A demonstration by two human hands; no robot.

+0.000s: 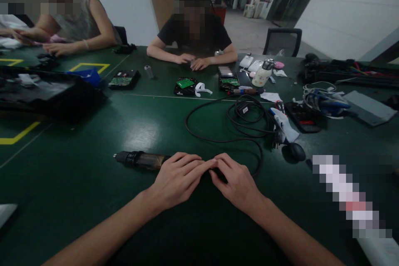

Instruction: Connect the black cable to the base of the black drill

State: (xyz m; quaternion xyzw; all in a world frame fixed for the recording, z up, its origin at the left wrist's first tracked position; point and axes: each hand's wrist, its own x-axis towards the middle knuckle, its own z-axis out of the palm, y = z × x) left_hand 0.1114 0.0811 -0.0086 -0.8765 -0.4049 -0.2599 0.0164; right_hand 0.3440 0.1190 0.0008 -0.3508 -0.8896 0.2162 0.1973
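Note:
An electric screwdriver (149, 160) with a dark, ringed nose lies sideways in front of me, its tip pointing left. My left hand (180, 174) is wrapped loosely over its rear part, with the index finger reaching toward the right. At the tail end, the curled fingers of my right hand (235, 178) close around the dark end piece, touching the left fingertips. Both hands hide much of the tool's back half. A black cord (260, 153) runs from near my right hand and loops across the table.
On the green table (149, 124), two circuit-board units (185, 85) (124, 80) lie beyond my hands. At right are a blue-and-white tool (284, 125), a black mouse (294, 152) and a dark tray (302, 117). A black housing (46, 95) stands left. Two people sit opposite.

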